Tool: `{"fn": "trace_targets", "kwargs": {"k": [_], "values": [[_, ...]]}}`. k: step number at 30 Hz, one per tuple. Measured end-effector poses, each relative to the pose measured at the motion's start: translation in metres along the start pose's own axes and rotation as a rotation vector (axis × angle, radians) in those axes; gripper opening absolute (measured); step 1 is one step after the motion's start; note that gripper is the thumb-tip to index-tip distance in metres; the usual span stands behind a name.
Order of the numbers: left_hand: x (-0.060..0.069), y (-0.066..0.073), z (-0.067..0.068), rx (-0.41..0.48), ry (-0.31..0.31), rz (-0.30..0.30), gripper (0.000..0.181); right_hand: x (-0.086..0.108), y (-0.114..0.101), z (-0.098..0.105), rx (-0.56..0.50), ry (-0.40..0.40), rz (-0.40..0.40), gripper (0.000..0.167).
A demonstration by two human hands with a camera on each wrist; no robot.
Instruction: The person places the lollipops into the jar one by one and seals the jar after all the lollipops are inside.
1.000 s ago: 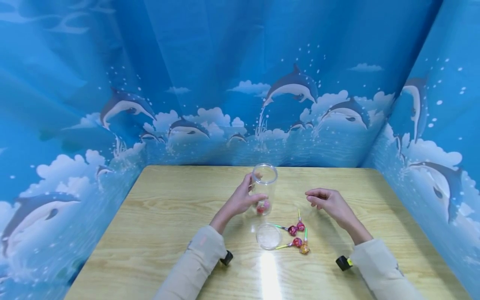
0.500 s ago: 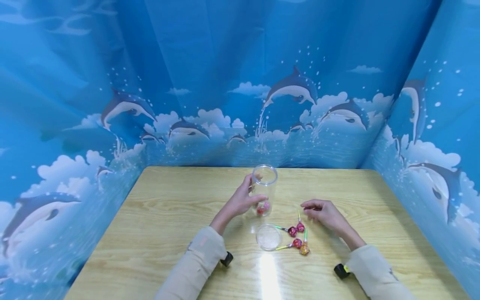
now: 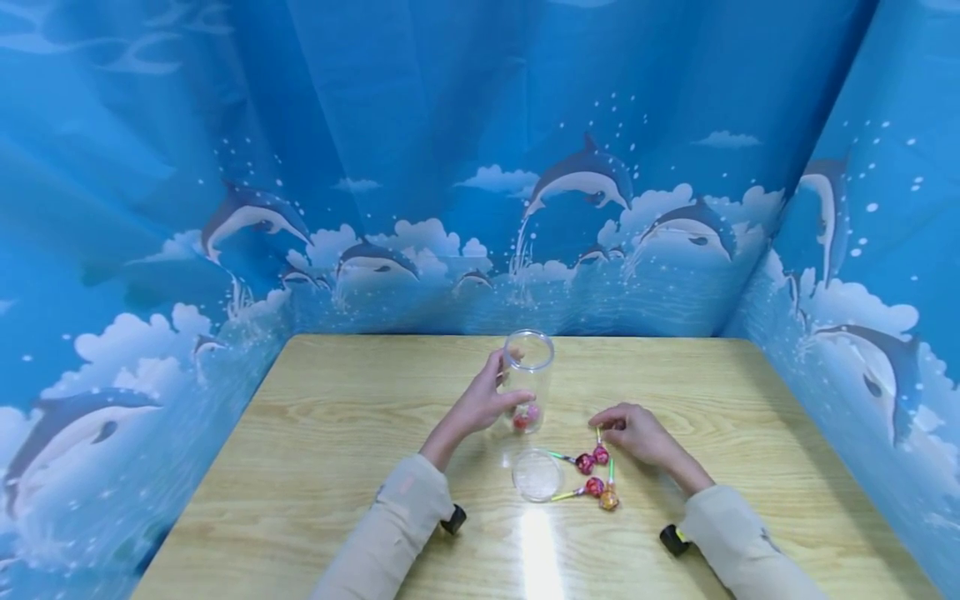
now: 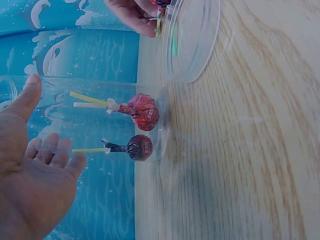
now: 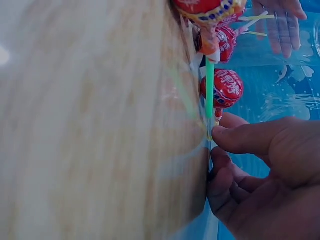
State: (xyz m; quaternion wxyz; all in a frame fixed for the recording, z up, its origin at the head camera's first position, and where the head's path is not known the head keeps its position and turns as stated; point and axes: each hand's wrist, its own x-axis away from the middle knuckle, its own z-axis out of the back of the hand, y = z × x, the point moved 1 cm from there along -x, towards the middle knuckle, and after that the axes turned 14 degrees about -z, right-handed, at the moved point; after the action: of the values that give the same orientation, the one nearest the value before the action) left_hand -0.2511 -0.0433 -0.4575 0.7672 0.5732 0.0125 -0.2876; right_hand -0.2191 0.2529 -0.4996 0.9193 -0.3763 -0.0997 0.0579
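My left hand (image 3: 480, 404) holds an open clear plastic jar (image 3: 538, 379) standing upright on the table, thumb on the near side and fingers behind it. Inside, a few wrapped lollipops (image 4: 145, 112) rest heads down with sticks up, one of them dark (image 4: 140, 148). Low over the table, my right hand (image 3: 637, 433) has thumb and forefinger at the yellow stick of a red lollipop (image 5: 227, 89), appearing to pinch it. Beside it lie a red lollipop (image 3: 585, 463) with a green stick, another red one (image 3: 595, 486) and an orange one (image 3: 609, 498).
A round clear lid (image 3: 537, 475) lies flat in front of the jar, with two lollipop sticks reaching its edge. The wooden table (image 3: 322, 442) backs onto a blue dolphin-print curtain (image 3: 420, 167), which also hangs along both sides.
My right hand has come down and leftward to the stick of the rearmost lollipop, its fingers closing there. My left hand and the jar have stayed put.
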Motion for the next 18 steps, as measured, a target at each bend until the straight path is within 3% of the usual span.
{"fn": "trace_targets", "kwargs": {"k": [7, 18], "values": [[0.000, 0.000, -0.001, 0.009, 0.002, 0.006, 0.078, 0.003, 0.000, 0.003, 0.111, 0.032, 0.003, 0.018], [-0.001, 0.000, 0.000, -0.005, 0.002, 0.009, 0.075, 0.019, 0.013, 0.014, 0.133, 0.090, -0.014, 0.009]]}}
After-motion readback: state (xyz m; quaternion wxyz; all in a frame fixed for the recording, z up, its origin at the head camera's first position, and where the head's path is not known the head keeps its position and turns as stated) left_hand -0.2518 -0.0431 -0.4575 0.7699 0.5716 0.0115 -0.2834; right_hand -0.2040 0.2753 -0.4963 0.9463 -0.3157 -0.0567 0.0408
